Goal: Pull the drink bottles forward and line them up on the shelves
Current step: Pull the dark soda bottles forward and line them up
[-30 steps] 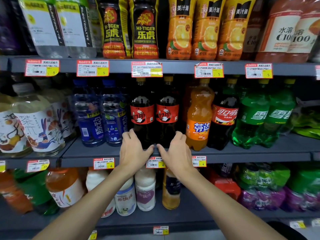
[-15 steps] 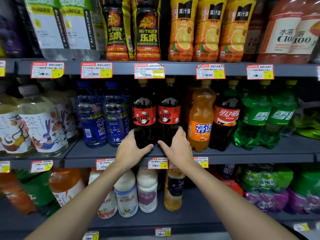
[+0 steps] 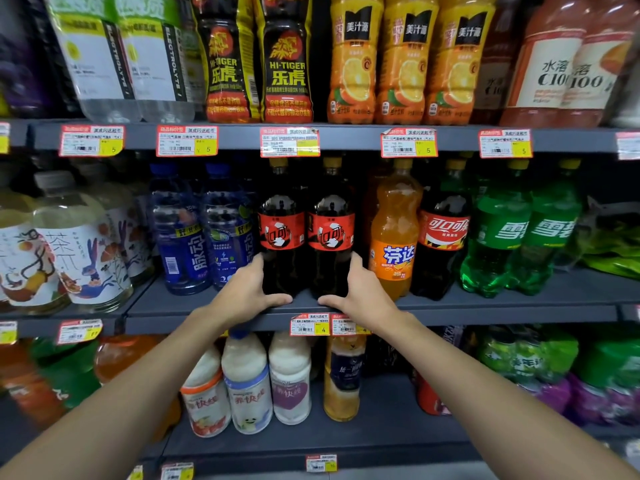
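Note:
Two dark cola bottles with red labels stand side by side on the middle shelf (image 3: pixel 485 306). My left hand (image 3: pixel 247 294) grips the base of the left cola bottle (image 3: pixel 282 233), thumb across its front. My right hand (image 3: pixel 360 294) grips the base of the right cola bottle (image 3: pixel 331 233) the same way. Both bottles stand upright near the shelf's front edge, their bases partly hidden by my fingers.
An orange soda bottle (image 3: pixel 394 233), another cola bottle (image 3: pixel 443 233) and two green soda bottles (image 3: pixel 519 233) stand to the right. Blue drink bottles (image 3: pixel 204 237) and tea bottles (image 3: pixel 79 251) stand to the left. The shelves above and below hold more bottles.
Both hands have slid up from the shelf edge and wrapped round the two cola bottles' bases. The bottles look a little closer to the front edge.

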Demonstrator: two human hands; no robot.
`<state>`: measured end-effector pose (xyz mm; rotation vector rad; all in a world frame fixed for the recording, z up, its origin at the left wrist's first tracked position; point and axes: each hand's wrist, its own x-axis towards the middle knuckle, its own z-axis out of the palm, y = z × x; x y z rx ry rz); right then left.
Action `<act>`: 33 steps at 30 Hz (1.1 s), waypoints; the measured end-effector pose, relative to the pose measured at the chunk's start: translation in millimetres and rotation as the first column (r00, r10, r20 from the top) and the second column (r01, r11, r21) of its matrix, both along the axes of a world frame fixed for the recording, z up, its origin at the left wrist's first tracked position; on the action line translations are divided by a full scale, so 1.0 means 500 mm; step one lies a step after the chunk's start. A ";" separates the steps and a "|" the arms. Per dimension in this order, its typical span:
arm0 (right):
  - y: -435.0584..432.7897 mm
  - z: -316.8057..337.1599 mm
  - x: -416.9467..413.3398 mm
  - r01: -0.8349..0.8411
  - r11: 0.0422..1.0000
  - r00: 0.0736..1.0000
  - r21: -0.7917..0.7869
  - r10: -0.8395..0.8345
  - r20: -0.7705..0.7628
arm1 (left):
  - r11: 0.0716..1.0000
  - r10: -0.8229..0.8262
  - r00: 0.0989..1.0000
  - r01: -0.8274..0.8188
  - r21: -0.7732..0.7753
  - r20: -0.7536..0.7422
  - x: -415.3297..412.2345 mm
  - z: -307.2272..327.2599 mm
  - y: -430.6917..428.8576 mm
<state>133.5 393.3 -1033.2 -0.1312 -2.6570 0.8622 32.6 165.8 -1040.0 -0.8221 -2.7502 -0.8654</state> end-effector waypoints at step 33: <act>0.007 0.008 -0.002 -0.011 0.999 0.997 0.031 0.009 0.070 | 1.000 -0.007 1.000 0.006 -0.010 -0.021 -0.003 -0.002 -0.004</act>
